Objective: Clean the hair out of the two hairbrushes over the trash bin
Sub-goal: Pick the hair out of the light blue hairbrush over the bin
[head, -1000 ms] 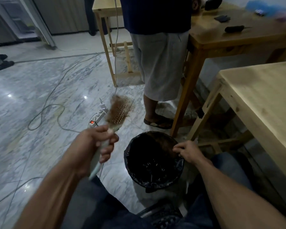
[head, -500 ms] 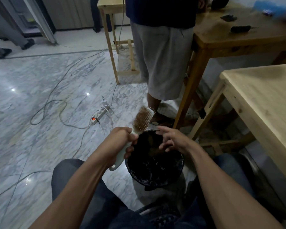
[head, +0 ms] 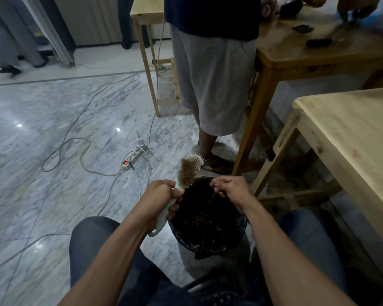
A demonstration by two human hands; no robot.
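My left hand (head: pixel 161 198) grips the pale handle of a white hairbrush (head: pixel 190 170), whose bristles are matted with brown hair. The brush head points up and away over the far left rim of the trash bin (head: pixel 208 241), which is lined with a black bag and stands between my knees. My right hand (head: pixel 231 188) hovers over the bin's far rim, fingers pinched together; a thin strand of hair seems to hang from them, though it is hard to tell. A second dark brush (head: pixel 318 42) lies on the far table.
A person in grey shorts and sandals (head: pixel 215 85) stands just beyond the bin. A wooden table (head: pixel 352 138) is at my right, another (head: pixel 296 54) behind it. A power strip (head: pixel 134 156) and cables lie on the marble floor to the left.
My left hand brought the brush from the left to over the bin's rim. My right hand left the rim, reached toward the brush head, then drew back with fingers pinched.
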